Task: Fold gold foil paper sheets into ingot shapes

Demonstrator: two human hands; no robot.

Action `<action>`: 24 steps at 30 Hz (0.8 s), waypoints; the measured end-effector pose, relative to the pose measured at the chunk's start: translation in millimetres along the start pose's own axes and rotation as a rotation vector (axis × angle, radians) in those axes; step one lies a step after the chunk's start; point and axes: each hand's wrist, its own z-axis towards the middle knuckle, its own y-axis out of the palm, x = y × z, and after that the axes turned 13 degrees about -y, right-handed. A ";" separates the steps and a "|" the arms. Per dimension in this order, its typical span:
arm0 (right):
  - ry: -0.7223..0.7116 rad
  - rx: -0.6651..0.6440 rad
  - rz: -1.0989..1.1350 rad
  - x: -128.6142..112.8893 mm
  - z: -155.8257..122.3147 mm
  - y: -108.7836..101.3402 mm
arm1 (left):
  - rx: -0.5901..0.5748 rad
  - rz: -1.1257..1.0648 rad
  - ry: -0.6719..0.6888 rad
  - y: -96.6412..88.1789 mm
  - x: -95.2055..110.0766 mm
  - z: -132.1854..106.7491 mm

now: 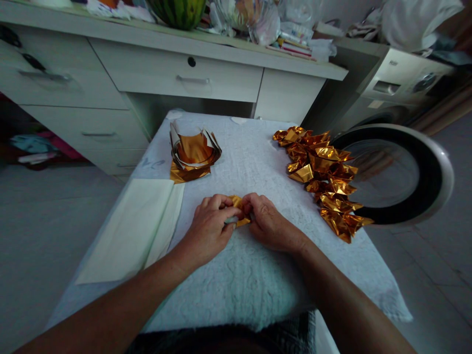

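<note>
My left hand (212, 223) and my right hand (267, 221) meet at the middle of a small table covered with a white cloth (243, 275). Both are closed, fingers pinched on one small piece of gold foil paper (238, 202), which shows between the knuckles. A curled stack of flat gold foil sheets (193, 155) lies at the far left of the cloth. A row of several folded gold foil pieces (324, 177) runs along the right edge.
A pale cream folded sheet (132, 228) lies on the cloth's left side. A white desk with drawers (177, 78) stands behind, with clutter on top. A washing machine with its round door (398, 172) open is at the right.
</note>
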 end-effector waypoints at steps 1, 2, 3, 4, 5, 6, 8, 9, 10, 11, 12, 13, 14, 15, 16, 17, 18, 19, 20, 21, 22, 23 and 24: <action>-0.013 0.000 0.002 -0.2 -0.1 -0.9 | -0.003 -0.006 0.002 -0.5 0.2 -0.2; -0.034 -0.004 -0.003 -0.5 -0.1 -1.8 | -0.007 -0.011 0.004 -1.1 0.4 -0.2; -0.059 -0.015 -0.016 -0.9 0.0 -2.9 | -0.010 -0.016 0.005 -1.7 0.7 -0.3; -0.083 -0.029 -0.036 -1.2 0.1 -3.9 | -0.015 -0.021 0.004 -2.3 1.0 -0.2; -0.102 -0.046 -0.055 -1.5 0.3 -4.9 | -0.022 -0.028 0.001 -3.1 1.3 -0.1; -0.115 -0.062 -0.070 -1.6 0.4 -5.8 | -0.028 -0.036 -0.005 -3.9 1.5 0.0; -0.124 -0.086 -0.083 -1.4 0.6 -7.1 | -0.039 -0.059 -0.015 -6.0 1.5 0.5; -0.125 -0.093 -0.083 -1.2 0.6 -7.7 | -0.043 -0.071 -0.016 -7.3 1.3 0.7; -0.128 -0.097 -0.082 -1.0 0.5 -8.1 | -0.048 -0.082 -0.015 -8.7 0.8 1.0; -0.131 -0.100 -0.080 -0.8 0.4 -8.4 | -0.053 -0.090 -0.010 -10.2 0.0 1.2; -0.134 -0.101 -0.082 -0.6 0.2 -8.7 | -0.060 -0.095 -0.005 -11.8 -0.9 1.4; -0.137 -0.103 -0.085 -0.6 0.1 -8.8 | -0.068 -0.098 -0.002 -13.3 -2.0 1.5; -0.140 -0.107 -0.093 -0.7 0.1 -8.9 | -0.074 -0.098 0.001 -14.8 -3.2 1.6; -0.144 -0.110 -0.104 -1.0 0.3 -9.0 | -0.078 -0.096 0.006 -16.1 -4.3 1.7; -0.149 -0.112 -0.119 -1.3 0.5 -8.9 | -0.078 -0.091 0.013 -17.2 -5.5 1.9; -0.157 -0.113 -0.135 -1.8 0.9 -8.8 | -0.077 -0.085 0.022 -18.1 -6.5 2.2; -0.167 -0.114 -0.152 -2.4 1.5 -8.6 | -0.075 -0.079 0.035 -18.9 -7.5 2.6; -0.175 -0.116 -0.168 -3.0 2.1 -8.4 | -0.071 -0.072 0.048 -19.6 -8.4 3.0; -0.184 -0.120 -0.185 -3.6 2.8 -8.2 | -0.066 -0.064 0.060 -20.2 -9.4 3.6; -0.191 -0.127 -0.204 -4.2 3.5 -7.9 | -0.062 -0.056 0.069 -20.8 -10.5 4.1; -0.196 -0.137 -0.226 -4.8 4.2 -7.5 | -0.055 -0.046 0.075 -21.4 -11.5 4.7; -0.198 -0.149 -0.251 -5.4 4.7 -7.1 | -0.052 -0.035 0.081 -22.0 -12.6 5.1; -0.200 -0.162 -0.280 -5.9 5.0 -6.5 | -0.049 -0.024 0.084 -22.5 -13.7 5.5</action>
